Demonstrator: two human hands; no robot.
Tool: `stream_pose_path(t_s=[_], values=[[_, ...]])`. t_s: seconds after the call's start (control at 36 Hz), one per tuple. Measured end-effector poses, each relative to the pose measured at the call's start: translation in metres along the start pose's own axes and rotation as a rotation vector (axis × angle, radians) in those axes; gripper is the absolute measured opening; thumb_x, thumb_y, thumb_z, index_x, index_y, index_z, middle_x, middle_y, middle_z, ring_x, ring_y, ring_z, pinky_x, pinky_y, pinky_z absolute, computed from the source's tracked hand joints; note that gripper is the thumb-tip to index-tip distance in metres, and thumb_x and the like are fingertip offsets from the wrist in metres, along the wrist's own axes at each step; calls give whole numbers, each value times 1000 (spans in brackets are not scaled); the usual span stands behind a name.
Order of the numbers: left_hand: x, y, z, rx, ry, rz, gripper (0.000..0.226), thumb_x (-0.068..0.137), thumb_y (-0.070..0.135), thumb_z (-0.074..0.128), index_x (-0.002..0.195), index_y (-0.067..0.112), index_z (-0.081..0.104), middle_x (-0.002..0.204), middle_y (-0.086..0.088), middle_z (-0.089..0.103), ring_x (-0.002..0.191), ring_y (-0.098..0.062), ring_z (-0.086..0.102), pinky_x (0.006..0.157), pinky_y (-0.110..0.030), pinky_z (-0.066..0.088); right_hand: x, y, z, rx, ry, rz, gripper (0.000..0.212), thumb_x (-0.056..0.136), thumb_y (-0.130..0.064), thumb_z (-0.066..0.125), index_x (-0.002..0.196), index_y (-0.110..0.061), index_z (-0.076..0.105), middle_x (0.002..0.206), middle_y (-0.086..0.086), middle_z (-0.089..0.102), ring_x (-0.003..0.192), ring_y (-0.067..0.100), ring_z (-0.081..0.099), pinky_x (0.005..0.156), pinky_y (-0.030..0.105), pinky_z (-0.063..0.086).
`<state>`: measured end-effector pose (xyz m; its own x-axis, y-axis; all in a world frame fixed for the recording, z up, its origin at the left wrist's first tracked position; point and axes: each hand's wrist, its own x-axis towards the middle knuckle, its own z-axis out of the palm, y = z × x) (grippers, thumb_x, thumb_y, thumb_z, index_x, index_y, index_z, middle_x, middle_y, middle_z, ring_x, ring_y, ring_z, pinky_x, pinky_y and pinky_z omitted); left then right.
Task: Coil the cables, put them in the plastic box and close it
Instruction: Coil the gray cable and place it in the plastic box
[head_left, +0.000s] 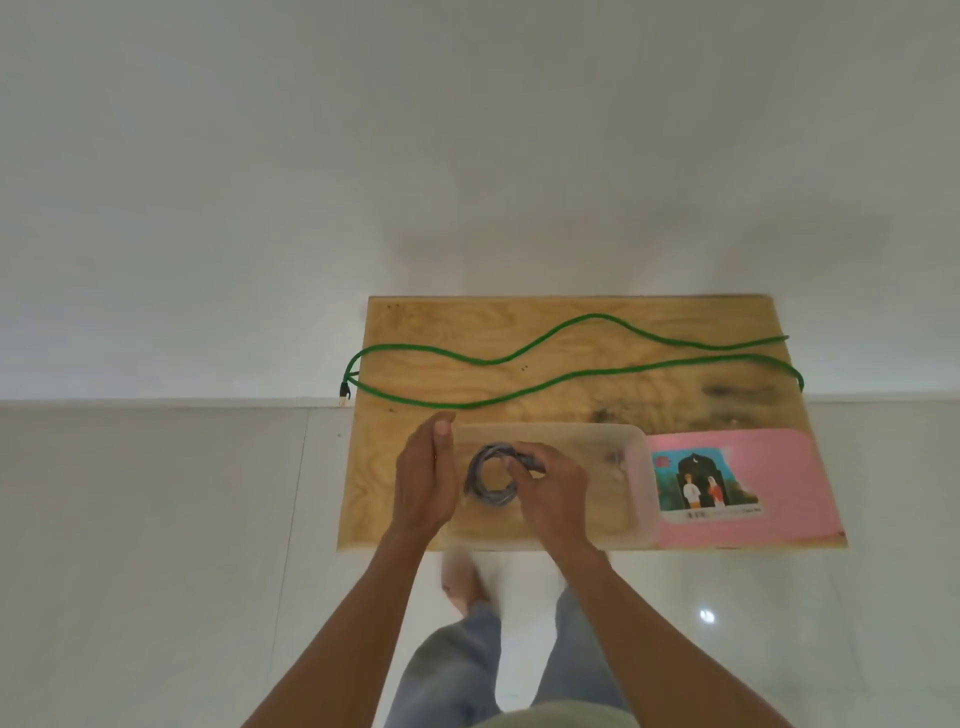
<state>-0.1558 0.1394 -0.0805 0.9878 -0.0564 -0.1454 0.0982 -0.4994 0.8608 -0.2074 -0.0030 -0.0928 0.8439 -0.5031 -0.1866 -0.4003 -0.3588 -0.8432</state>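
Down inside the clear box (636, 467), near its left end: a grey cable (485, 480) wound into a tight coil, lying flat on the bottom. Pinched at its upper right by the right hand (553, 493), fingers curled and closed around the coil's dark end, thumb tucked against the ring. Just left of the coil, the left hand (423, 475), open and flat, fingers straight and together, palm turned toward the box's left wall, holding nothing; touching the wall or merely beside it, hard to tell. Open on top, the box, sitting at the near edge of a plywood board (571, 332). Touching the box's right end, flat on the board: a pink lid (779, 467) with a picture label. Farther back, well apart from the box: a green cable (571, 376), uncoiled, snaking in long loops across the board, its plug hanging off the left edge. Below the board, pale floor tiles (156, 545), legs in jeans and a bare foot.
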Motion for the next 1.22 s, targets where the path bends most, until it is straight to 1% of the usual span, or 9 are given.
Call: stream_pose_path(t_s=[0.08, 0.17, 0.33, 0.56, 0.75, 0.86, 0.94, 1.08, 1.22], values=[[-5, -10, 4, -48, -26, -31, 56, 103, 45, 24, 135, 15, 59, 133, 5, 61, 125, -8, 52, 104, -21, 37, 2, 3, 12, -30, 1, 22, 17, 79, -11, 81, 96, -9, 78, 89, 3, 77, 78, 10, 68, 72, 1, 44], [-6, -14, 6, -95, -31, -47, 64, 101, 52, 21, 139, 14, 56, 140, 0, 59, 128, -6, 49, 107, -21, 37, 5, 4, 26, -57, 3, 23, 16, 80, -9, 79, 96, -9, 77, 90, 5, 77, 80, 14, 70, 77, 13, 49], [-7, -21, 13, -122, -21, -42, 63, 101, 51, 20, 142, 15, 52, 143, -3, 56, 133, -13, 49, 112, -39, 41, 8, 0, 47, -74, 23, 71, 16, 82, -8, 74, 98, -10, 74, 93, 5, 76, 85, 19, 69, 82, 29, 54], [-9, -27, 22, -153, -7, -22, 62, 103, 49, 21, 145, 11, 48, 149, -5, 51, 139, -15, 44, 114, -45, 38, 4, -7, 52, -19, -47, 194, 29, 90, -8, 64, 119, -7, 57, 112, 11, 67, 103, 24, 63, 88, 26, 47], [-7, -25, 22, -137, 7, -24, 62, 102, 50, 20, 144, 15, 48, 148, -3, 52, 138, -15, 44, 113, -46, 40, -5, -15, 40, 79, -56, 262, 47, 88, -5, 64, 127, -17, 42, 110, 2, 60, 95, 14, 58, 78, 13, 42], [-7, -25, 21, -123, 13, -27, 63, 102, 51, 19, 144, 14, 49, 147, -2, 52, 137, -13, 45, 113, -43, 40, -9, -15, 42, 141, -43, 292, 54, 86, -2, 64, 130, -22, 40, 117, 7, 62, 103, 17, 62, 90, 27, 54], [-7, -24, 20, -115, 18, -30, 63, 102, 50, 19, 144, 14, 49, 147, -3, 53, 137, -15, 45, 113, -42, 40, -9, -16, 43, 181, -26, 318, 58, 85, -2, 67, 131, -23, 38, 118, 6, 63, 110, 20, 64, 98, 38, 54], [-6, -23, 20, -112, 11, -34, 63, 102, 50, 19, 143, 14, 50, 147, -3, 53, 137, -13, 45, 114, -38, 38, -9, -15, 41, 191, -20, 349, 62, 85, -5, 69, 135, -22, 37, 127, 7, 64, 116, 21, 63, 103, 42, 50], [-6, -20, 17, -109, 12, -38, 64, 102, 49, 20, 143, 12, 50, 146, -5, 54, 135, -13, 47, 113, -34, 39, -9, -17, 31, 193, -46, 374, 65, 85, -2, 68, 141, -17, 39, 130, 8, 61, 120, 19, 59, 105, 35, 48]])
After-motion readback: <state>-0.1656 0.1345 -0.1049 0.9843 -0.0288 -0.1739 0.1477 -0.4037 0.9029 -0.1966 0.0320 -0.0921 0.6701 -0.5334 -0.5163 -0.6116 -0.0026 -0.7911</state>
